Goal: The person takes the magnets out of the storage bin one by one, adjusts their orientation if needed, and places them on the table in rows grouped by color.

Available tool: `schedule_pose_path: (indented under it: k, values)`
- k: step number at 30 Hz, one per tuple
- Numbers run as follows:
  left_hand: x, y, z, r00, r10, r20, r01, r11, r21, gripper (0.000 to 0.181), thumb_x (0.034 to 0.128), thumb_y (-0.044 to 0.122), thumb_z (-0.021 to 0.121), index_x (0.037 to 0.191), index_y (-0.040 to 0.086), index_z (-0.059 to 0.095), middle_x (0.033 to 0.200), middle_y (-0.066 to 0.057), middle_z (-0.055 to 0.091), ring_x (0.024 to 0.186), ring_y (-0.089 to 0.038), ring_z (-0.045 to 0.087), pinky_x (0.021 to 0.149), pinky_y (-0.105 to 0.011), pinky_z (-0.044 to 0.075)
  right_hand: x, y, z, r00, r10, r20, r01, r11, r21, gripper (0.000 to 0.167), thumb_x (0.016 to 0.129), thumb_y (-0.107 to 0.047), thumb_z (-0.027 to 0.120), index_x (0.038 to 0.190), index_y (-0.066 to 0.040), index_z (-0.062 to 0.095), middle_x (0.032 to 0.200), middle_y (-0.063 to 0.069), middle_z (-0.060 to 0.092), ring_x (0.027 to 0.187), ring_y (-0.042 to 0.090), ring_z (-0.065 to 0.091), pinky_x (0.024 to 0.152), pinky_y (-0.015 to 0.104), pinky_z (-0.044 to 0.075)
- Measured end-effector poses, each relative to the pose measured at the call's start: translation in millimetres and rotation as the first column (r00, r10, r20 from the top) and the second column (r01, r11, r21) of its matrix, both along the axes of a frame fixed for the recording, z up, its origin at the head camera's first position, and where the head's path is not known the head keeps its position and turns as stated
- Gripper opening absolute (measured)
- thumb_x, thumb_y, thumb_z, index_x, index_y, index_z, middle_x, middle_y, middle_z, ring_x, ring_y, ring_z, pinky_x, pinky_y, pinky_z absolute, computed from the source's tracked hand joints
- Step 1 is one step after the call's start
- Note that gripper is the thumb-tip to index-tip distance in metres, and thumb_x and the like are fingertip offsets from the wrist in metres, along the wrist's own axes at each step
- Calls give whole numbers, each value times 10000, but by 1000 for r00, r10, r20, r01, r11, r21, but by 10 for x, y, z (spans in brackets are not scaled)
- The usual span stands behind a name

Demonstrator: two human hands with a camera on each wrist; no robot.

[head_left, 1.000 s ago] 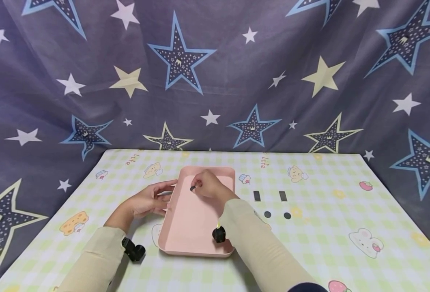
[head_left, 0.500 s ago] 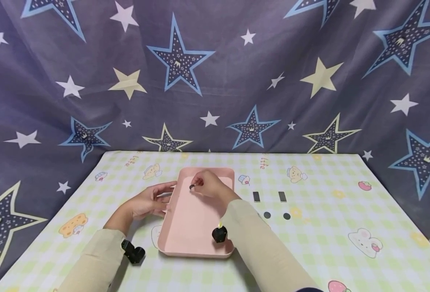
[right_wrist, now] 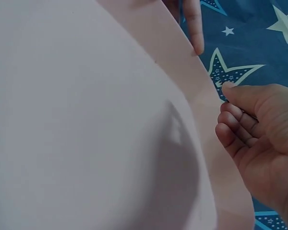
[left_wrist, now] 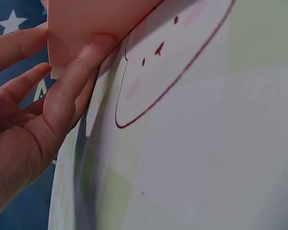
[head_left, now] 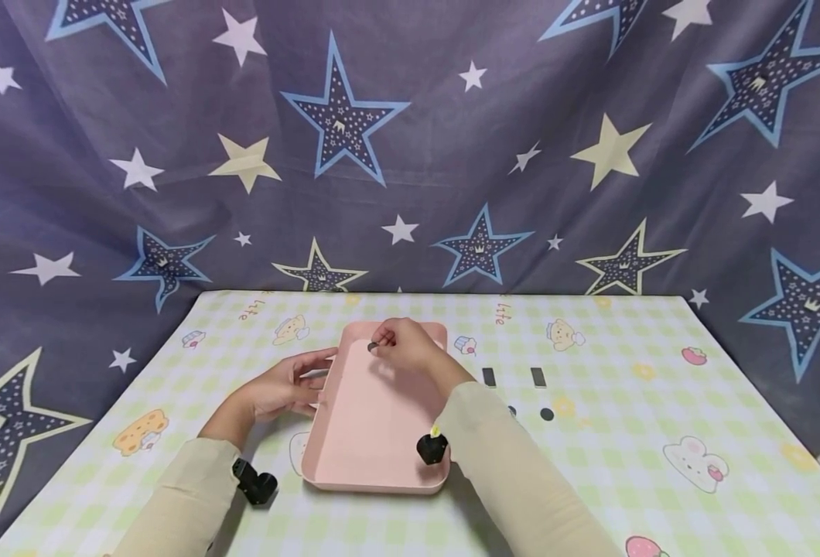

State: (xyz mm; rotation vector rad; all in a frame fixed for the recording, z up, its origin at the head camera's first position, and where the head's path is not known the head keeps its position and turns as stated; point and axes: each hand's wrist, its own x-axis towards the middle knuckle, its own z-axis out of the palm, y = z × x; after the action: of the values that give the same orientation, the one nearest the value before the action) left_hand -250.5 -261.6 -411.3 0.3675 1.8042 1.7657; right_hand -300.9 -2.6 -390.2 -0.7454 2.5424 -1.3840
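A pink rectangular tray (head_left: 382, 433) lies lengthwise on the table in the head view. My right hand (head_left: 406, 348) is over its far end and pinches a small dark disc (head_left: 372, 347) between thumb and fingertips. In the right wrist view, the curled fingers of that right hand (right_wrist: 264, 134) hide nearly all of the disc. At the tray's left side my left hand (head_left: 285, 384) touches the outer wall with fairly straight, spread fingers. The left wrist view shows the left thumb (left_wrist: 79, 72) lying against the tray wall (left_wrist: 93, 24).
Right of the tray lie two dark rectangular pieces (head_left: 490, 377) (head_left: 538, 377) and a dark round piece (head_left: 547, 415). Another round piece (head_left: 512, 410) is partly covered by the right sleeve (head_left: 514, 464). A checked cloth (head_left: 626, 480) covers the table; a star-patterned curtain (head_left: 410, 170) hangs behind.
My right hand has shifted slightly away from me and to the right with the disc, and its sleeve now partly covers one round piece. The left hand and tray stay in place.
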Motion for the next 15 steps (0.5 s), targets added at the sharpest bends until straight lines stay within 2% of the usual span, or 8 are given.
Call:
schedule_pose_path:
  k: [9, 15]
  values:
    - [3, 1, 7, 1000, 4, 2, -4, 1000, -8, 860, 875, -108, 599, 1562, 31, 101, 1553, -287, 149, 1295, -348, 456, 850, -546, 530, 78, 148, 126, 999, 13, -30, -13, 1000, 11, 84, 874, -26, 702, 943, 10, 668, 836, 37, 620, 761, 108, 551, 716, 199, 481]
    - [8, 13, 7, 1000, 8, -1, -8, 1000, -4, 877, 858, -115, 617, 1562, 35, 117, 1540, -289, 169, 1253, -284, 504, 842, -553, 530, 137, 258, 187, 998, 34, -62, -32, 999, 29, 103, 885, -57, 705, 964, -4, 665, 858, 37, 628, 782, 114, 574, 746, 216, 495]
